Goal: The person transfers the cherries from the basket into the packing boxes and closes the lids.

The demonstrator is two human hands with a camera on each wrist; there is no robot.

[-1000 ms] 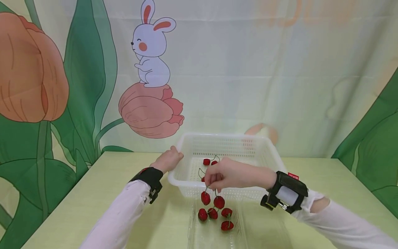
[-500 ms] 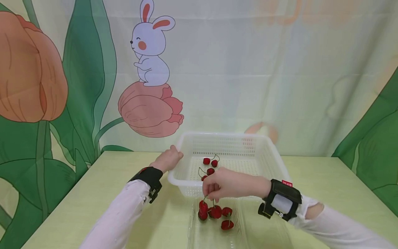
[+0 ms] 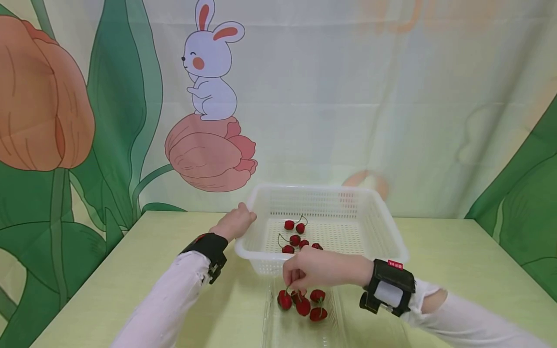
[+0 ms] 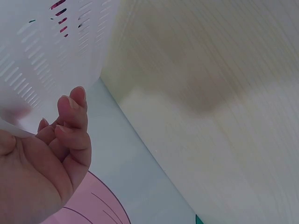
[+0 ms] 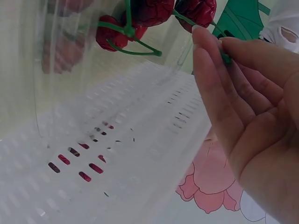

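My left hand (image 3: pixel 235 223) holds the left rim of a white plastic basket (image 3: pixel 385 227); in the left wrist view its curled fingers (image 4: pixel 74 144) lie against the basket's wall. Between thumb and fingertips, my right hand (image 3: pixel 315 267) pinches the green stem of a pair of red cherries (image 3: pixel 302 306). That pair hangs low in a clear plastic box (image 3: pixel 304 333), among other cherries (image 3: pixel 318 314). In the right wrist view the pinched stem (image 5: pixel 226 58) shows at the fingertips, with dark red wrinkled cherries (image 5: pixel 196 11) beside them.
Several cherries (image 3: pixel 295 240) with stems lie on the basket's floor, behind my right hand. The clear box stands in front of the basket on a pale yellow table (image 3: pixel 165 270). A curtain (image 3: pixel 313 96) printed with a rabbit and tulips hangs behind.
My right hand has come down and toward me, lowering the pair of cherries from above the clear box to among those in it. The left hand has stayed at the basket rim.
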